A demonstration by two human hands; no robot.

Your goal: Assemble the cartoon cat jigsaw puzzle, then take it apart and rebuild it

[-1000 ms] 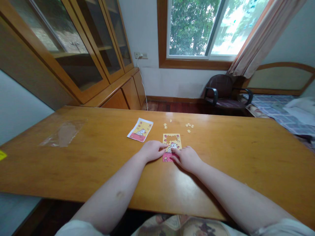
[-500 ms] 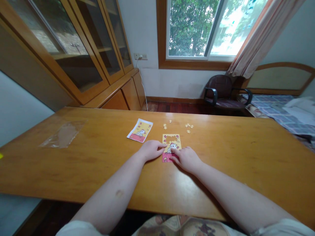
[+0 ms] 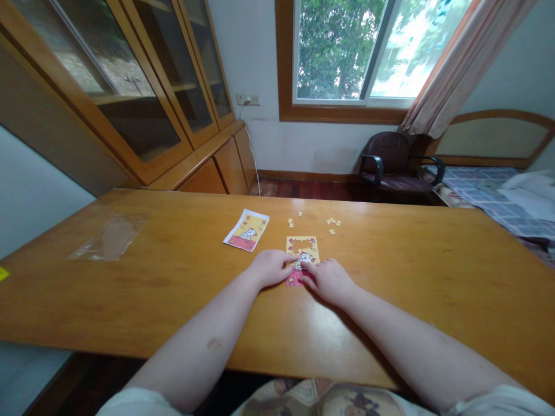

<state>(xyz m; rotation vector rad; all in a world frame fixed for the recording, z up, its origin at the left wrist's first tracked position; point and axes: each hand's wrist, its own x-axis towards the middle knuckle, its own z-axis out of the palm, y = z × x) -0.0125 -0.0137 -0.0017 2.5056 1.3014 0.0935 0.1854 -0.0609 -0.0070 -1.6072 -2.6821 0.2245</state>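
A yellow and pink jigsaw puzzle (image 3: 315, 242) with a white cartoon animal lies flat on the wooden table, with a gap in its upper part. From the left, my left hand (image 3: 272, 267) reaches over its edge, index finger and thumb stretched out onto the puzzle. My right hand (image 3: 332, 279) rests at the right side, its index finger touching the middle of the picture and its thumb lower down. Neither hand shows a piece gripped. Beyond the puzzle lie loose jigsaw pieces (image 3: 332, 232), several on the right and a few (image 3: 291, 223) on the left, backs up.
A picture card (image 3: 248, 229) with the same design lies left of the puzzle. Farther left is a clear plastic bag (image 3: 113, 237) on the table (image 3: 182, 289). Behind the table stand a glass-fronted cabinet (image 3: 197, 138) and an armchair (image 3: 390, 153).
My left hand has shifted slightly right and toward me, its index finger now farther over the puzzle. The right hand, card and loose pieces look unmoved.
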